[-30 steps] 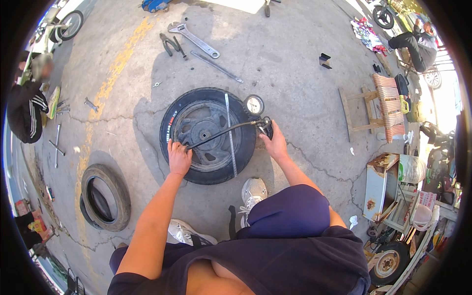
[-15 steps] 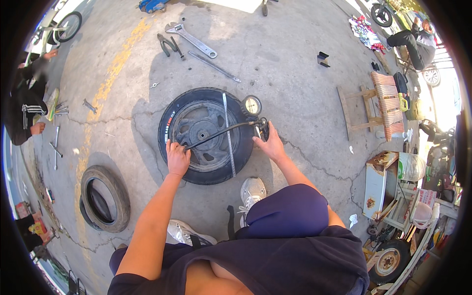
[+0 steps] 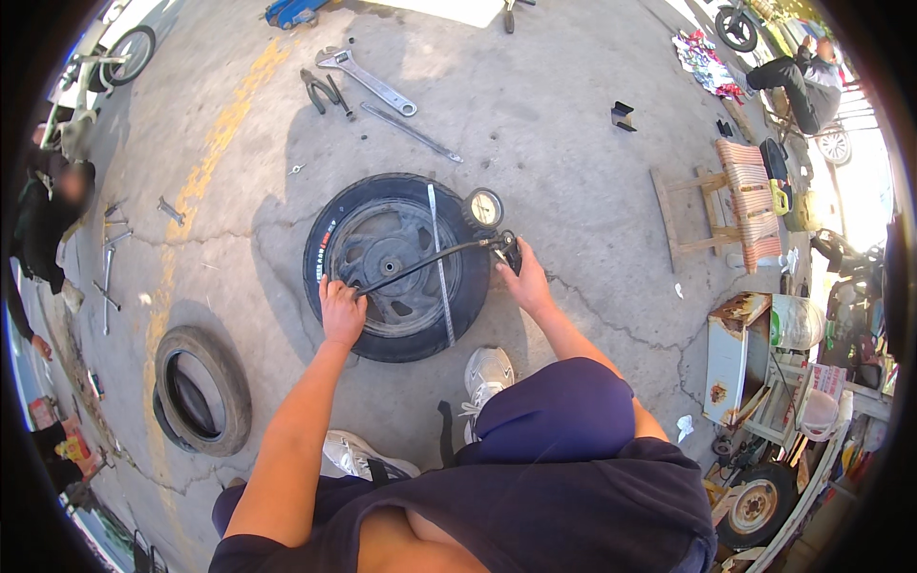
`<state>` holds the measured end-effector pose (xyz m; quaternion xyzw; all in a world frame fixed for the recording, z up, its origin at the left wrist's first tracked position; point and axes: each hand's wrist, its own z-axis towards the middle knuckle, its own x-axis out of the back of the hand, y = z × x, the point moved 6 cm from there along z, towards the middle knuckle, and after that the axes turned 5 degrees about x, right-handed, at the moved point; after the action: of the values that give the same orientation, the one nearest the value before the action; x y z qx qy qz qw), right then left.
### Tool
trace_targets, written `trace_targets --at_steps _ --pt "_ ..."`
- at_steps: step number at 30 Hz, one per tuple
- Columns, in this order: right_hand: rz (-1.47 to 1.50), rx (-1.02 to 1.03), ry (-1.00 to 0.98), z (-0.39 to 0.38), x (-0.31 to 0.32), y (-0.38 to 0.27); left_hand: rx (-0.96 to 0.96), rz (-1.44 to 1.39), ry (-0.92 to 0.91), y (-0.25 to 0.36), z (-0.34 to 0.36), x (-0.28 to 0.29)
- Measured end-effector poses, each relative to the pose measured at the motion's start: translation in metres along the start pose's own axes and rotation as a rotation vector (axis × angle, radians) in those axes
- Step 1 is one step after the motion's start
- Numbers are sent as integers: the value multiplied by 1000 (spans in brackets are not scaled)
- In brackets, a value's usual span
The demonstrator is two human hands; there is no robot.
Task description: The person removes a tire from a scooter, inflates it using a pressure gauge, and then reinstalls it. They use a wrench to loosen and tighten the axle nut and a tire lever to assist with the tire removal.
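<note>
A wheel (image 3: 390, 265) with its tyre is laid flat, and a flat metal bar (image 3: 436, 224) is rested across its right half. Near the wheel's left rim, the end of a black hose (image 3: 420, 264) is pinched by the left hand (image 3: 342, 310), apparently to keep it steady; what lies beneath that hand cannot be told. At the wheel's right edge, the handle of a round gauge (image 3: 486, 207) is gripped by the right hand (image 3: 527, 285), its dial turned upward, probably for reading. Beyond the wheel, an adjustable wrench (image 3: 373, 81), pliers (image 3: 313, 93) and a long lever (image 3: 413, 131) are set out, likely for easy reach. The wheel is borne by cracked concrete (image 3: 573, 172), on which a worn yellow line (image 3: 205, 172) is painted left of the wheel. A loose tyre (image 3: 232, 382) is placed left of and nearer than the wheel; far to the wheel's right, a striped-topped stool (image 3: 748, 205), a rusted box (image 3: 728, 372) and a seated person (image 3: 812, 91) are seen.
</note>
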<state>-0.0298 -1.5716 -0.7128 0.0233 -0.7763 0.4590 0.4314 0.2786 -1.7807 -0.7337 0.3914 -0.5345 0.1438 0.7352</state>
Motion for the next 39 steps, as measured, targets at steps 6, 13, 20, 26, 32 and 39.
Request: trace_targets --at_steps 6,13,20,26,32,39 --pt "4 -14 26 0 0 1 -19 -19 22 4 1 4" --pt "20 -21 12 0 -1 0 -34 -5 42 2 0 2" --pt "-8 -11 15 0 0 -3 -24 -5 19 -1 0 0" --pt "-19 -16 18 1 -1 0 -8 -10 2 0 0 -1" --pt "-20 -22 11 1 -1 1 -1 -7 -5 0 1 0" --pt "-24 -24 14 1 -2 -3 -7 -2 9 -1 0 1"
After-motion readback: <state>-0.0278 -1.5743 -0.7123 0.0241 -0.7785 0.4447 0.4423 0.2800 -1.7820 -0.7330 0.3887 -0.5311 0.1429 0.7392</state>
